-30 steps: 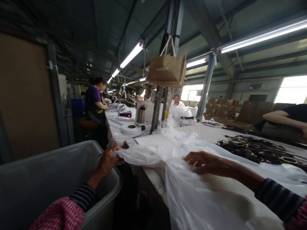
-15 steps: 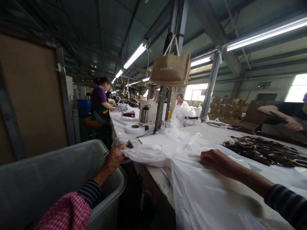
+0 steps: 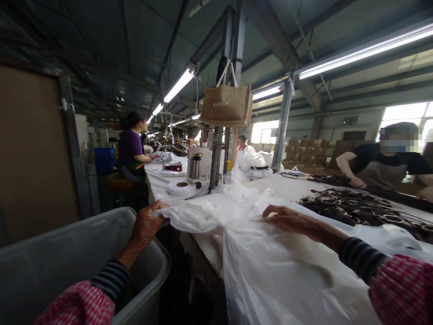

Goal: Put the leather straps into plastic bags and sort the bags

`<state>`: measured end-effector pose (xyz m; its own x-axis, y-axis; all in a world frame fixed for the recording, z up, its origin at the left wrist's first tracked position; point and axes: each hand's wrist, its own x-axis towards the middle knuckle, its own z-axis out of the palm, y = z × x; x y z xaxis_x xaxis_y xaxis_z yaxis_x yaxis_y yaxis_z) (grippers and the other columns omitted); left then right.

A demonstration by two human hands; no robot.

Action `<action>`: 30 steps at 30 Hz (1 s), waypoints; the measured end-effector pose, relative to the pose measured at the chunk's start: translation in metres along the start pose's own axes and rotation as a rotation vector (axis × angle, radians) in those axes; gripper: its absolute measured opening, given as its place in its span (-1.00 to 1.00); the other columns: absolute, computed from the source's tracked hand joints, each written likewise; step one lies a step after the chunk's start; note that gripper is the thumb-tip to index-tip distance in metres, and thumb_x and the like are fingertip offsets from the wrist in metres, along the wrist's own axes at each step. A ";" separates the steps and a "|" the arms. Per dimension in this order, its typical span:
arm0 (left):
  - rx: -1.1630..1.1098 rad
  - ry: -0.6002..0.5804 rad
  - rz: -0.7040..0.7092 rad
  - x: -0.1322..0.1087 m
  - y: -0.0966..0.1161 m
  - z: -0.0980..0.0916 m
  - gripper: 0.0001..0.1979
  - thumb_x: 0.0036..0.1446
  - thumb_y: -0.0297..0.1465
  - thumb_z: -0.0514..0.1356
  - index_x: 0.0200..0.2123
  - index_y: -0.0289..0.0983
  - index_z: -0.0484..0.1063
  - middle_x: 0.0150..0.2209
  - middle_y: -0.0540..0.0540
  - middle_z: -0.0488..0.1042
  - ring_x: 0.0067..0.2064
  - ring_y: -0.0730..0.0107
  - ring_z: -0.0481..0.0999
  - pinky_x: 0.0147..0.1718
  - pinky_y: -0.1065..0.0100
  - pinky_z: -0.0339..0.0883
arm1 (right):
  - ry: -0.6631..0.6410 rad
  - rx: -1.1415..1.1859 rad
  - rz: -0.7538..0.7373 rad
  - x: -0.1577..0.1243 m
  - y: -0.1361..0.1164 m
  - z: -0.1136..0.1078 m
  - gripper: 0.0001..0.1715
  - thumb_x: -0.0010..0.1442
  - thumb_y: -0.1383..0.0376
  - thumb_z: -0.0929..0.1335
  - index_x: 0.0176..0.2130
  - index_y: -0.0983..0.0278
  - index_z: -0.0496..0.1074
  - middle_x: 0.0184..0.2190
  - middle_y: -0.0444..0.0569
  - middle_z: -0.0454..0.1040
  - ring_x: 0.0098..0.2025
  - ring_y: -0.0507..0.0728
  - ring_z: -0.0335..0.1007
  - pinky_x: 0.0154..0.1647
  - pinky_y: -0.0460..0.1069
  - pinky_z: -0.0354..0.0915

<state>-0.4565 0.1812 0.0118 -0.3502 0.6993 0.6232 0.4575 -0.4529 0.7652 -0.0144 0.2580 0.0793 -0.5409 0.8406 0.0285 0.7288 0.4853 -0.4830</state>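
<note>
Here, a translucent white plastic sheet (image 3: 270, 266) drapes off the flat white desk (image 3: 275, 182) at five o'clock; the left hand (image 3: 149, 222) pinches its bunched end at eight, seemingly for tension; the right hand (image 3: 287, 219) curves over it at four, grip unclear.

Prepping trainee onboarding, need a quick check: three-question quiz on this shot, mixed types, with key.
1. What is the left hand gripping?
2. True or false: the brown bag sits inside the grey bin.
3. Fill in: a round white ____ lies in front of the steel flask.

Key:
1. Bunched white plastic.
2. False; it hangs by its handles at the metal post.
3. Roll.
</note>
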 end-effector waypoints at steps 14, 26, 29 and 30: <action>-0.006 0.189 -0.018 -0.017 -0.017 0.031 -0.74 -0.13 -0.22 0.31 -0.57 -0.26 0.36 -0.58 0.06 0.33 -0.48 0.45 0.26 -0.51 0.47 0.17 | 0.154 -0.678 -0.418 0.017 -0.087 0.072 -0.80 0.27 0.49 0.24 -0.26 0.26 0.40 -0.27 0.01 0.52 -0.37 0.10 0.39 -0.46 0.04 -0.19; -0.048 0.248 -0.032 -0.039 -0.004 0.044 -0.75 -0.06 -0.21 0.28 -0.53 -0.26 0.36 -0.56 0.06 0.36 -0.46 0.43 0.27 -0.49 0.46 0.18 | 0.180 -0.597 -0.435 -0.010 -0.078 0.093 -0.64 0.22 0.55 0.21 -0.08 0.19 0.35 -0.22 -0.04 0.44 -0.38 0.11 0.30 -0.41 0.05 -0.12; -0.065 0.236 -0.043 -0.040 -0.007 0.042 -0.75 -0.10 -0.22 0.28 -0.55 -0.26 0.34 -0.58 0.06 0.35 -0.48 0.44 0.27 -0.52 0.47 0.17 | 0.188 -0.554 -0.417 0.001 -0.100 0.085 -0.72 0.22 0.53 0.21 -0.20 0.21 0.37 -0.26 -0.04 0.43 -0.31 0.11 0.30 -0.40 0.04 -0.07; -0.069 0.230 -0.047 -0.040 -0.008 0.041 -0.75 -0.11 -0.22 0.28 -0.56 -0.26 0.33 -0.58 0.06 0.34 -0.48 0.44 0.26 -0.52 0.47 0.17 | 0.198 -0.526 -0.442 0.005 -0.109 0.083 -0.78 0.24 0.48 0.23 -0.21 0.21 0.37 -0.22 -0.03 0.43 -0.24 0.13 0.31 -0.37 0.03 -0.02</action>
<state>-0.4131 0.1797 -0.0258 -0.5504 0.5800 0.6006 0.3818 -0.4649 0.7988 -0.1313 0.1897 0.0588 -0.7824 0.5423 0.3062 0.5919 0.8005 0.0946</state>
